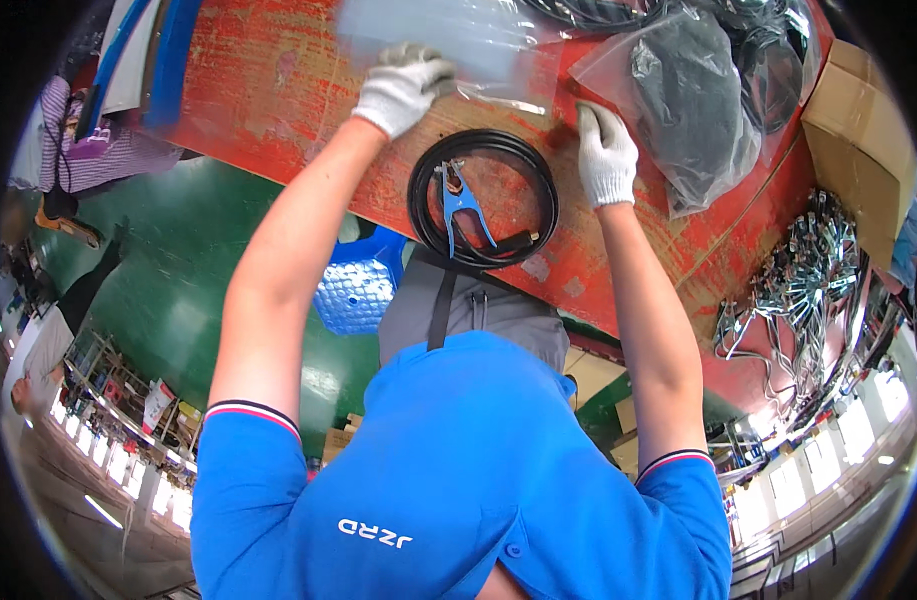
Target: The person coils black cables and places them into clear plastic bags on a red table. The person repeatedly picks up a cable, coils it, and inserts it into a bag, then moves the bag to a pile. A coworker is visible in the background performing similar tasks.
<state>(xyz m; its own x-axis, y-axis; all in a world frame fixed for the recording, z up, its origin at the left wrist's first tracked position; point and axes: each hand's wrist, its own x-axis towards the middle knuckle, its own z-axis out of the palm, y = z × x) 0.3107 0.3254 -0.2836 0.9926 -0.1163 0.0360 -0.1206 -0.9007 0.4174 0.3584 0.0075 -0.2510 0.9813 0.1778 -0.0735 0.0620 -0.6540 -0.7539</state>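
Both my hands wear white knitted gloves with grey palms. My left hand (pixel 403 88) is closed, its fingers curled at the near edge of a clear plastic bag (pixel 498 60) on the table. My right hand (pixel 606 155) rests at the table to the right of that bag, fingers stretched forward and empty as far as I can see. Between my forearms lies a coiled black cable (pixel 419 205) at the table's front edge. Inside its ring sits a blue ground clamp (pixel 462 200), with a dark cable connector (pixel 520 242) beside it.
Bagged black cables (pixel 693 110) fill the right of the worn red table (pixel 248 80). Beyond are a cardboard box (pixel 858 120) and a heap of metal clamps (pixel 803 270). A blue stool (pixel 363 285) stands below the front edge. Another person (pixel 43 350) is far left.
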